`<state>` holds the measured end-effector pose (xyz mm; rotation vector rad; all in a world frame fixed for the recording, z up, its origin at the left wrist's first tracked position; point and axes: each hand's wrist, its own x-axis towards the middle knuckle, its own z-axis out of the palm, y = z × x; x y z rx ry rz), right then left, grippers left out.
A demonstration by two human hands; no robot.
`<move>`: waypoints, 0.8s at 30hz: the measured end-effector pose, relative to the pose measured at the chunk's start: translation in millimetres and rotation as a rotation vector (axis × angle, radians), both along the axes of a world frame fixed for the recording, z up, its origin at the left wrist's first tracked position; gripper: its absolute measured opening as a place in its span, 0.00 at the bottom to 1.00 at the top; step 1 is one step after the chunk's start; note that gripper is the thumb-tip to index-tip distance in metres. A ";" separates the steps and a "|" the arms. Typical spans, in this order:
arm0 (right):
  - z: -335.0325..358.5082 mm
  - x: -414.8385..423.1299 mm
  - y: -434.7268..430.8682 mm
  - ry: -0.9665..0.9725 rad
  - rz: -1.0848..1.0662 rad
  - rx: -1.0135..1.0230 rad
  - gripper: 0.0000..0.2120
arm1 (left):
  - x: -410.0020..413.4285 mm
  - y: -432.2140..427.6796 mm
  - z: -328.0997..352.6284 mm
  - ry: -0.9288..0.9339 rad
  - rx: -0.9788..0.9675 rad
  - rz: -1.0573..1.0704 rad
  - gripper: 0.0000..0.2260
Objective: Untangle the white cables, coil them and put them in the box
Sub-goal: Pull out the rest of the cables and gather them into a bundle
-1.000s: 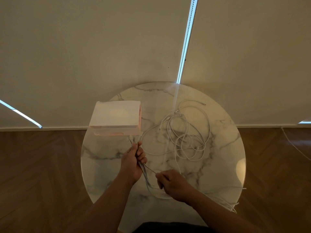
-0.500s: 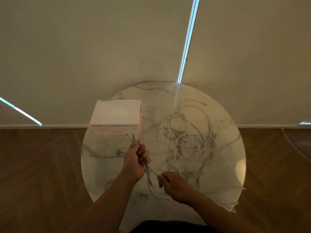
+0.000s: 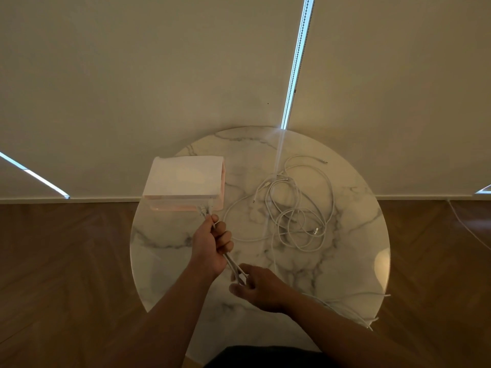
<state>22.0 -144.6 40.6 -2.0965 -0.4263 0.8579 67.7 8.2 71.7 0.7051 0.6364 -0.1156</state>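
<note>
The left hand (image 3: 212, 244) is clenched around a held cable bundle (image 3: 230, 262). Its plug ends protrude from the far side of the fist and point at the near edge of the box (image 3: 183, 179), while the right hand (image 3: 256, 288), just nearer, pinches the same strands. The box stands far left on the round marble table (image 3: 350, 261). A loose cable tangle (image 3: 297, 208) lies to its right, and trailing strands (image 3: 353, 306) cross the near right rim.

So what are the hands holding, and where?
Both hold one bundle of white cables: left hand grips near the plug ends, right hand pinches it lower down.
</note>
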 end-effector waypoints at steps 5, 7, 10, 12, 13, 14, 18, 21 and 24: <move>-11.0 0.6 -17.0 -0.203 0.037 -0.164 0.16 | -3.1 22.5 -8.7 0.081 0.068 0.108 0.13; -16.0 -0.5 -29.9 -0.253 -0.008 -0.117 0.15 | -7.3 39.7 -13.7 0.098 0.097 0.148 0.13; -24.6 1.2 -54.2 -0.245 -0.034 -0.058 0.09 | -15.8 68.2 -22.5 0.113 0.128 0.212 0.13; -31.5 1.6 -70.8 -0.255 -0.001 -0.130 0.09 | -21.0 79.5 -29.9 0.126 0.147 0.230 0.13; -36.2 1.7 -78.5 -0.265 0.015 -0.170 0.10 | -22.8 82.0 -33.3 0.133 0.153 0.235 0.14; -39.9 2.2 -85.6 -0.278 0.029 -0.206 0.10 | -24.3 83.5 -36.0 0.143 0.153 0.243 0.14; -48.3 13.1 -115.6 -0.345 0.057 -0.320 0.10 | -25.1 88.3 -40.1 0.167 0.150 0.281 0.15; -51.6 19.0 -130.7 -0.488 0.041 -0.312 0.06 | -24.7 90.0 -40.6 0.159 0.163 0.276 0.15; -51.1 19.8 -129.7 -0.738 -0.113 -0.393 0.01 | -24.5 88.2 -39.7 0.132 0.171 0.248 0.15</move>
